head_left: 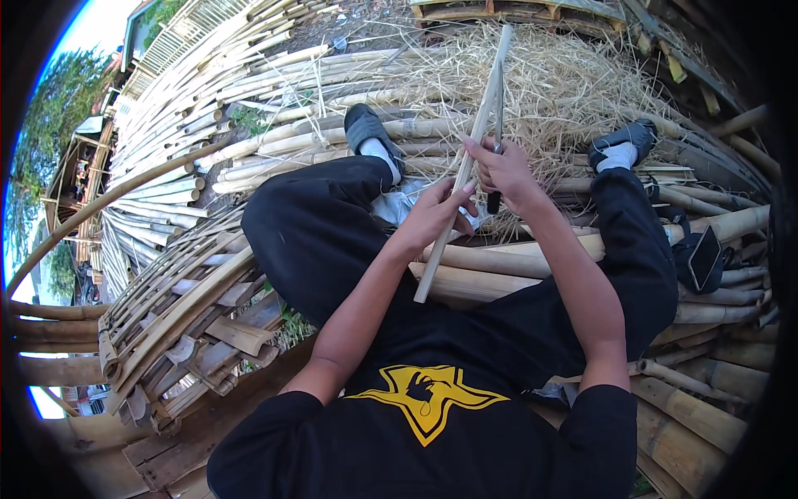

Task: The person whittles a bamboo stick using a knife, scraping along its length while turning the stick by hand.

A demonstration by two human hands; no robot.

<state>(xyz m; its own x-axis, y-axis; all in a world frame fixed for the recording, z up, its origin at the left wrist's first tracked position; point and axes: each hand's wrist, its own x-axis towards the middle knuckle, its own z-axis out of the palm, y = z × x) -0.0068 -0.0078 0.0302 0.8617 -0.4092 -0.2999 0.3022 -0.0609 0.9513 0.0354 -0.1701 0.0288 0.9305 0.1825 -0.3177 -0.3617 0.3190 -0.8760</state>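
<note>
A long, pale bamboo strip [431, 269] slants from near my lap up toward the heap of shavings. My left hand [436, 212] is closed around its lower half. In my right hand [504, 170] is a knife [499, 112] with a dark handle, its narrow blade pointing away from me and lying close beside the strip. My right thumb and fingers are against the strip just above my left hand. Whether the blade's edge touches the bamboo I cannot tell.
A heap of thin bamboo shavings [573, 83] lies between and beyond my feet. Many bamboo poles [266, 87] spread to the far left. Split bamboo pieces [191, 324] are stacked at my left. A phone [705, 258] rests at my right. A thick bamboo pole [507, 259] lies beneath my hands.
</note>
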